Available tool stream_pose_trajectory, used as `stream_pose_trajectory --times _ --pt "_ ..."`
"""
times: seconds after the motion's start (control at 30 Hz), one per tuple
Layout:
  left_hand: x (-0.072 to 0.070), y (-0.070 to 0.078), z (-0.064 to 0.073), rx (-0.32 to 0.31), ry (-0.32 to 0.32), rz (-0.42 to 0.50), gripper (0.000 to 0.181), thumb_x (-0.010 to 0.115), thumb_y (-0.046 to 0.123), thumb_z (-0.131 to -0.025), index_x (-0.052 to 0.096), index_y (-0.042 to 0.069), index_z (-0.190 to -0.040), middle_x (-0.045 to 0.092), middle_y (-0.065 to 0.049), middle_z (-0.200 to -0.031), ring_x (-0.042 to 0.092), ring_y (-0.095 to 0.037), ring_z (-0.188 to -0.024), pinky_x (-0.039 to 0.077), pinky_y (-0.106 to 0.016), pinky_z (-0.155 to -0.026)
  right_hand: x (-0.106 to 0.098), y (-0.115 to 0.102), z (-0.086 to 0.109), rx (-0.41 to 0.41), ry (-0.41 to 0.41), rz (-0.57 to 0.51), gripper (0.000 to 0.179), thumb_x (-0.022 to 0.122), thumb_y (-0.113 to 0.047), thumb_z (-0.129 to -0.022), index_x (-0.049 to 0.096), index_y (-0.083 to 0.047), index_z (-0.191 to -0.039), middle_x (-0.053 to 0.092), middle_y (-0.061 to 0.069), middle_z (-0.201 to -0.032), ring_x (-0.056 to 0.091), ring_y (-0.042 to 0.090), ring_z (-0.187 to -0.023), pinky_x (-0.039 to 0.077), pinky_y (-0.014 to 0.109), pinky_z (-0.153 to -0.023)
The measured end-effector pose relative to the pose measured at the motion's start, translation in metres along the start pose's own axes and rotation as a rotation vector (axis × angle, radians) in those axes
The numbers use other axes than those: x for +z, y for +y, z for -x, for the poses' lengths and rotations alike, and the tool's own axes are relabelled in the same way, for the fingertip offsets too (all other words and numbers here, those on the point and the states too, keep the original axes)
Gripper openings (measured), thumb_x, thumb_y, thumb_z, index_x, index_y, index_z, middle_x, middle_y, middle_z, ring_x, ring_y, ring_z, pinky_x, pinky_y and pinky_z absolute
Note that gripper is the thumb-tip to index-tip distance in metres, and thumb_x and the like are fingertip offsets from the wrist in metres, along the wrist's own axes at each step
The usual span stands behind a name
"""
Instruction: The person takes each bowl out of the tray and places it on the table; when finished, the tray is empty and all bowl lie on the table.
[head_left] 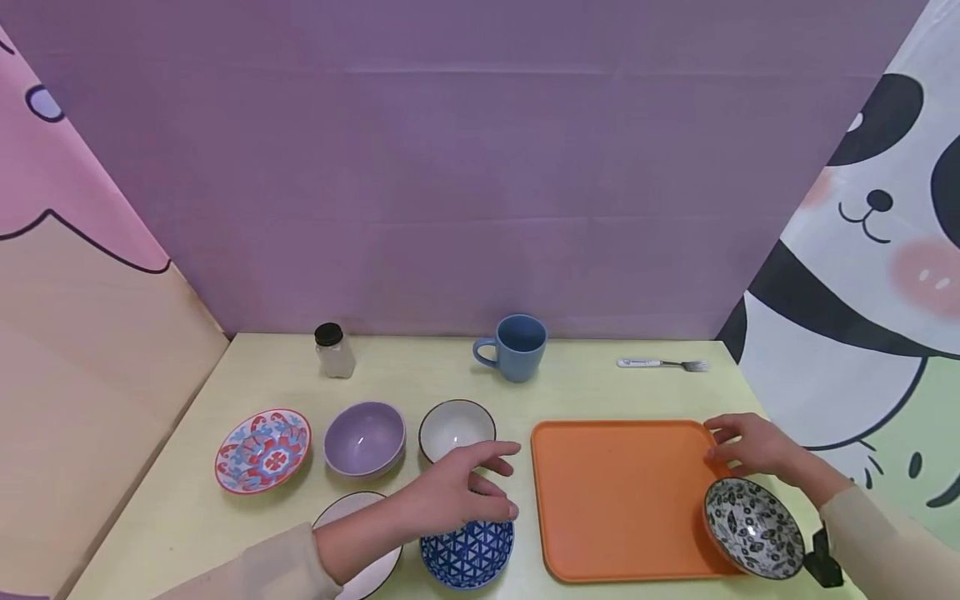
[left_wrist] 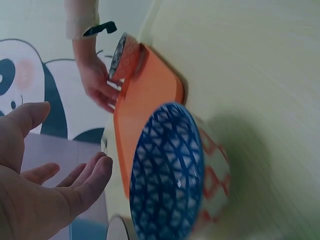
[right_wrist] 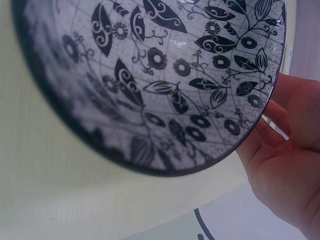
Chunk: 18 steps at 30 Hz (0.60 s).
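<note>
My left hand hovers over a blue patterned bowl, its fingers loosely bent and nothing between them. In the left wrist view this blue bowl has a red and white outside. On the right, my right hand is at the upper right edge of an orange tray, fingertips right by the rim. A black-and-white floral bowl is at the tray's lower right, just below that hand. The right wrist view shows the floral bowl close up, partly hiding the fingers.
Left of the tray are a white bowl, a purple bowl, a red-and-blue patterned bowl and a white plate partly under my left arm. Farther back stand a black-lidded jar, a blue mug and a fork.
</note>
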<state>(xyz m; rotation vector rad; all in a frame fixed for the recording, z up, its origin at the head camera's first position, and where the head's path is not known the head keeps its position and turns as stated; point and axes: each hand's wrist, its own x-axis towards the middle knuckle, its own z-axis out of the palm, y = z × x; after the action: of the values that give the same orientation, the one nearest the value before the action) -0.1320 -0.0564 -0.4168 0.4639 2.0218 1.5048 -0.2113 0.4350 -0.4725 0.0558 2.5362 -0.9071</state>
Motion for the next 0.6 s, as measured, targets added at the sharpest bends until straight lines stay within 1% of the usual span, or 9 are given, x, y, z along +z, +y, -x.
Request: stream_pose_trajectory --times 0.2,0.3,0.37,0.47,0.53,0.6 --pt "0.022 0.008 -0.02 -0.013 -0.019 0.072 0.067 0.08 0.018 -0.089 0.051 0.02 -0.149 0.062 -0.005 -0.128 0.071 -0.019 -0.104 0.06 -0.041 -0.092 0.0 -0.001 -0.001 0.002 0.001 0.003 0.064 0.075 -0.019 -0.093 0.047 0.013 -0.141 0.059 0.033 -0.125 0.069 0.029 -0.098 0.065 0.046 -0.077" --pt "0.032 0.01 -0.03 -0.027 -0.034 0.1 0.067 0.08 0.017 -0.088 0.052 0.02 -0.148 0.063 -0.004 -0.126 0.071 -0.019 -0.099 0.06 -0.039 -0.088 0.0 -0.001 -0.001 -0.001 -0.005 0.0 0.063 0.074 -0.019 -0.094 0.047 0.013 -0.141 0.059 0.033 -0.125 0.069 0.03 -0.098 0.065 0.047 -0.078" --pt "0.04 0.011 -0.037 -0.04 -0.044 0.115 0.067 0.081 0.016 -0.088 0.053 0.02 -0.148 0.063 -0.003 -0.124 0.071 -0.02 -0.096 0.06 -0.042 -0.087 0.0 -0.001 -0.002 0.0 -0.008 -0.005 0.062 0.074 -0.019 -0.094 0.048 0.013 -0.14 0.059 0.033 -0.125 0.069 0.03 -0.098 0.065 0.046 -0.078" --pt "0.053 0.014 -0.05 -0.06 -0.033 0.13 0.067 0.082 0.015 -0.086 0.055 0.021 -0.147 0.064 -0.002 -0.121 0.07 -0.022 -0.092 0.062 -0.045 -0.085 0.0 0.0 -0.002 -0.003 -0.008 -0.01 0.061 0.074 -0.018 -0.094 0.049 0.012 -0.14 0.06 0.032 -0.124 0.069 0.029 -0.097 0.065 0.046 -0.077" --pt "0.062 0.015 -0.059 -0.068 -0.024 0.151 0.066 0.083 0.015 -0.086 0.056 0.021 -0.146 0.064 -0.002 -0.12 0.07 -0.021 -0.092 0.063 -0.046 -0.083 -0.001 0.0 -0.003 0.0 -0.002 -0.016 0.058 0.073 -0.017 -0.094 0.05 0.011 -0.14 0.06 0.031 -0.123 0.069 0.028 -0.097 0.065 0.046 -0.077" --pt "0.07 0.016 -0.067 -0.07 -0.007 0.163 0.066 0.084 0.014 -0.086 0.057 0.022 -0.145 0.064 -0.001 -0.117 0.069 -0.02 -0.092 0.064 -0.044 -0.08 -0.002 0.001 -0.004 -0.001 0.001 -0.021 0.055 0.071 -0.014 -0.095 0.05 0.011 -0.139 0.06 0.031 -0.122 0.069 0.027 -0.095 0.065 0.045 -0.076"
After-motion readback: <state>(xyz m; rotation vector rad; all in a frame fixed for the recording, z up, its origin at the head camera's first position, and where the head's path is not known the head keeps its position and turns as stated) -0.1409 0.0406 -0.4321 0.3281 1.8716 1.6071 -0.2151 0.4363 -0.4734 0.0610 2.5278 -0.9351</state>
